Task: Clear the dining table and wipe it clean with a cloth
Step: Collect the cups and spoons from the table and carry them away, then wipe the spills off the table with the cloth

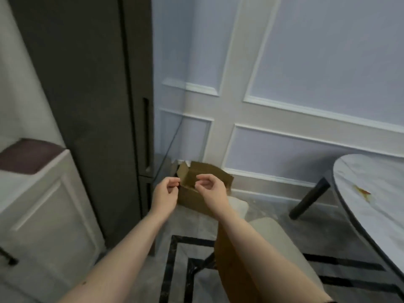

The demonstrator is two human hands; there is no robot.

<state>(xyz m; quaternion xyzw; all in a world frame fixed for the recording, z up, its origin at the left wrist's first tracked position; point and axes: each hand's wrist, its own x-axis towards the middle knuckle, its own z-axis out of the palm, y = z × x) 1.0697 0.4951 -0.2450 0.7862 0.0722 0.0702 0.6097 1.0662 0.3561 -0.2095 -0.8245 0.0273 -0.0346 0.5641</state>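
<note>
step: clearing, judged at drop-off | both hands over cardboard box (196,189) by wall | left hand (165,192) and right hand (211,189) loosely curled, holding nothing visible | dining table (371,193) right of box, stained | next: fetch cloth, wipe stain (361,191)

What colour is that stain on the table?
Orange-brown, on the white marbled table; the stain shows in the head view.

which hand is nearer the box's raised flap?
The left hand: its curled fingertips sit right beside the raised flap of the cardboard box. The right hand hovers further right, over the box opening.
</note>
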